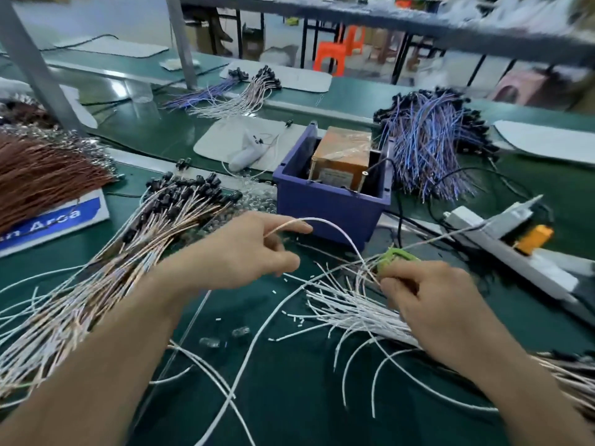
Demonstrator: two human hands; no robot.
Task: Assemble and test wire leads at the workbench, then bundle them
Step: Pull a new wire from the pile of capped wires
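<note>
My left hand [248,249] pinches the stripped end of a white wire lead [341,230] that arches over to my right hand [431,304]. That hand grips a small green tool [394,255] with the wire's other end at it. A fan of loose white wire leads [351,309] lies on the green mat under my right hand. A large bundle of pinkish-white leads with black caps [154,233] lies under and beside my left forearm.
A blue bin [325,201] holding an orange box [344,156] stands behind my hands. Blue-and-white leads [428,140] are piled at the back right, brown wires [42,175] at the left. A grey fixture with an orange part [531,239] lies at the right. Cut insulation bits dot the mat.
</note>
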